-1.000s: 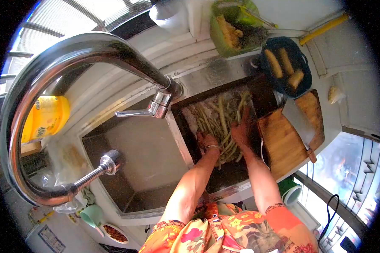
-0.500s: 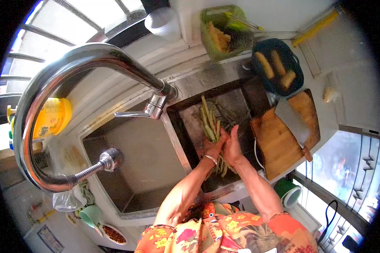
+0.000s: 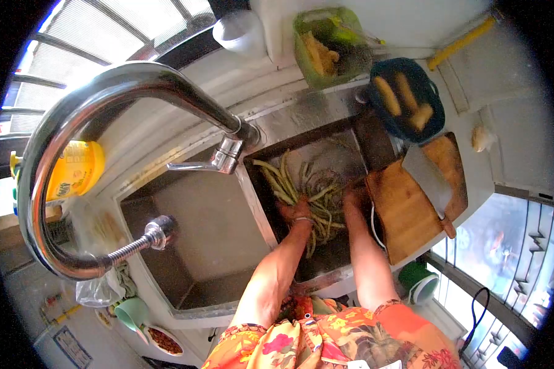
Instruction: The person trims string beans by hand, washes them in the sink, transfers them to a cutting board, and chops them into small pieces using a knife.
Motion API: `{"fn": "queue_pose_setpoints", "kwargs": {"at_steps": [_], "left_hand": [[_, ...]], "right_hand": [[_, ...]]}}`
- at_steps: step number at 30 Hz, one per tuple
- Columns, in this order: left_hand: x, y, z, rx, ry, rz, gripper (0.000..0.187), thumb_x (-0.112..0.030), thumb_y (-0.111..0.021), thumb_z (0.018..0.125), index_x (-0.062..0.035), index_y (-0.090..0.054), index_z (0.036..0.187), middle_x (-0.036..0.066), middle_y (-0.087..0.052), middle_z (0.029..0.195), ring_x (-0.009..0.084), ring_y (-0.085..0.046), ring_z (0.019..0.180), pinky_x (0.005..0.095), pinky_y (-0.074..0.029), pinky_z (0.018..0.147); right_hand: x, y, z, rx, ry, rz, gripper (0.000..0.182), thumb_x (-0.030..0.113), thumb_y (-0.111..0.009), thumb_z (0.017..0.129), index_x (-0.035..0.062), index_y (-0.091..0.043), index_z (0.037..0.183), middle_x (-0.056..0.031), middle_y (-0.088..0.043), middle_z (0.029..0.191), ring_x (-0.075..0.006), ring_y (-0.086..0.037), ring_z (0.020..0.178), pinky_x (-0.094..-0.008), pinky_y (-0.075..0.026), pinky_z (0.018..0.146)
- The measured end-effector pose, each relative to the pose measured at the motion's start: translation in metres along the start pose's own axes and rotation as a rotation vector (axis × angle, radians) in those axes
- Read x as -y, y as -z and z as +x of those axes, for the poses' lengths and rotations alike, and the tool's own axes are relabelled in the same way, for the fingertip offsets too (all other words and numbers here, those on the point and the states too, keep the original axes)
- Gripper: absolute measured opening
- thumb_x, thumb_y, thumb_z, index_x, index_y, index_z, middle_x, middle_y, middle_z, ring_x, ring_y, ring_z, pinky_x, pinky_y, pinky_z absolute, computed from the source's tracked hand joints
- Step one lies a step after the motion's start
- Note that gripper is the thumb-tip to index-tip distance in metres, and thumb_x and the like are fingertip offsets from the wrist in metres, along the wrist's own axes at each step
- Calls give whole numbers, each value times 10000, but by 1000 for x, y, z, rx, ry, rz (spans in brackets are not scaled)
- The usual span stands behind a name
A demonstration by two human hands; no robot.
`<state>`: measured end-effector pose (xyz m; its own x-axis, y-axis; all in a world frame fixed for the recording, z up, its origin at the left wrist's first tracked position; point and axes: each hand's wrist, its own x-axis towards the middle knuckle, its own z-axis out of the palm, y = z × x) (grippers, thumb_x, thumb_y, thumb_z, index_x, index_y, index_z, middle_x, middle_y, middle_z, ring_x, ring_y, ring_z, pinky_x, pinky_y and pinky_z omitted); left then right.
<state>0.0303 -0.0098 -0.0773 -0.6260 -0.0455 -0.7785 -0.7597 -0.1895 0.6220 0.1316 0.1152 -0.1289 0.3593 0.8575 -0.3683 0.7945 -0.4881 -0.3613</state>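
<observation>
Long green beans (image 3: 320, 216) lie loosely spread in the right basin (image 3: 363, 146) of the sink, some fanned toward its upper left corner. Down among them, my left hand (image 3: 295, 211) is closed around part of the bunch, with beans sticking out above and below it. A bracelet circles that wrist. My right hand (image 3: 354, 198) is low in the basin by its right wall, just right of the beans. Its fingers are dim and blurred, and I cannot make out whether it holds anything.
A tall curved faucet (image 3: 132, 77) arches over the left basin (image 3: 212, 221). Right of the sink, a cleaver (image 3: 426, 178) rests on a wooden cutting board (image 3: 406, 212). Behind it stand a dark blue basket (image 3: 434, 114) with several pale elongated pieces and a green container (image 3: 314, 77).
My hands were together around the bunch and have moved apart, left hand leftward, right hand toward the right wall. The beans have dropped lower and spread across the basin.
</observation>
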Motion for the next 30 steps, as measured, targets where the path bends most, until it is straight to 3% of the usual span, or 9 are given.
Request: {"fn": "queue_pose_setpoints", "kwargs": {"at_steps": [5,8,11,13,16,21,25,28,30], "left_hand": [[-30,-13,-31,-149,-33,521,814,-138,-723,664,-9,-284,1338,182,-392,1319,293,-438,1141,375,-313,997],[-27,-12,-27,-149,-45,655,821,-177,-741,645,3,-306,1318,195,-417,1294,308,-454,1126,385,-328,987],[-23,-8,-26,-127,-104,617,851,-210,-764,628,8,-310,1315,201,-421,1290,313,-450,1132,387,-332,985],[-25,-9,-23,-166,-142,647,872,-222,-775,619,9,-309,1319,201,-417,1296,314,-443,1140,389,-334,986],[-19,-8,-18,-216,-128,759,902,-212,-794,609,10,-302,1331,203,-403,1312,314,-431,1156,398,-338,987],[-4,-3,-18,-194,-80,501,914,-260,-804,603,9,-322,1332,199,-378,1338,338,-404,1192,421,-319,1007],[5,-1,-8,-267,-61,759,870,-243,-782,622,-4,-338,1332,179,-388,1338,329,-412,1187,413,-328,998],[46,14,19,-92,-140,475,770,-255,-729,674,-20,-376,1316,153,-422,1313,301,-437,1155,401,-348,976],[54,17,26,105,37,155,704,-283,-687,708,-24,-401,1297,143,-432,1300,289,-445,1133,398,-355,960]], "right_hand": [[91,87,-79,175,446,156,473,145,-520,872,18,-366,1301,-234,-378,1313,-354,-358,1206,-453,-334,942],[127,91,-75,246,664,-255,425,174,-500,871,44,-412,1266,-211,-348,1339,-385,-288,1239,-456,-295,982],[136,53,-64,-6,893,99,377,197,-478,860,53,-465,1208,-205,-316,1364,-410,-253,1252,-491,-231,1011],[141,27,-63,-108,937,-401,408,204,-468,843,72,-460,1229,-195,-280,1389,-411,-225,1269,-538,-156,1026],[131,16,-46,-243,1079,-396,426,214,-549,788,30,-489,1168,-197,-396,1311,-377,-302,1233,-598,-204,983],[126,34,-62,69,1031,-528,406,162,-483,836,20,-461,1215,-220,-447,1224,-396,-354,1165,-579,-247,944],[99,54,-85,311,951,-551,389,189,-476,861,5,-462,1203,-243,-529,1094,-389,-486,1031,-537,-355,877],[79,61,-99,483,852,-457,391,231,-475,883,-6,-464,1195,-256,-552,1047,-395,-536,964,-494,-395,860],[72,60,-103,617,720,-311,470,299,-504,878,-6,-436,1228,-249,-523,1120,-391,-506,1036,-463,-384,903]]}}
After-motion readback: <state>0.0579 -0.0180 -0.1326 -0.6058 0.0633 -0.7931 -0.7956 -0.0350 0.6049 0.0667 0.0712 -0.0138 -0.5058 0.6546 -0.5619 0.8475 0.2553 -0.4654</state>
